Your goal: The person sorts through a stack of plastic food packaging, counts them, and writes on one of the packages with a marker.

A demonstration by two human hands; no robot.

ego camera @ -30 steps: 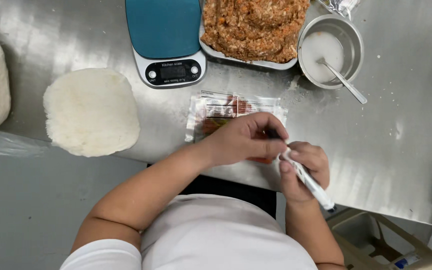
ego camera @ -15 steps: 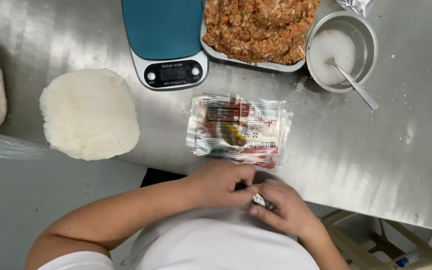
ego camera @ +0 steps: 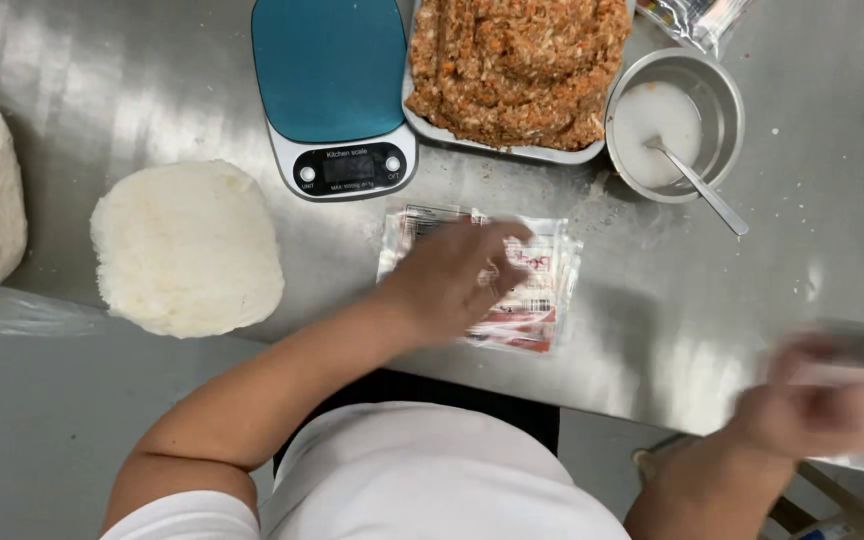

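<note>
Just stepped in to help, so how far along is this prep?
Done: filling fills its tray, dough lies shaped, paste sits in the bowl. In hand: left hand presses the packet; right hand is blurred at the table edge. Left: scale bare, dough uncut.

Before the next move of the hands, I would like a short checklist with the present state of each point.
1. Left hand rests on the flat plastic packet: ok.
2. Packet lies fully on the steel table, away from its edge: ok.
3. Right hand holds something: cannot tell, blurred.
4. Spoon rests in the metal bowl: ok.
5. Blue kitchen scale platform bare: ok.
6. Packet opened: cannot tell.
</note>
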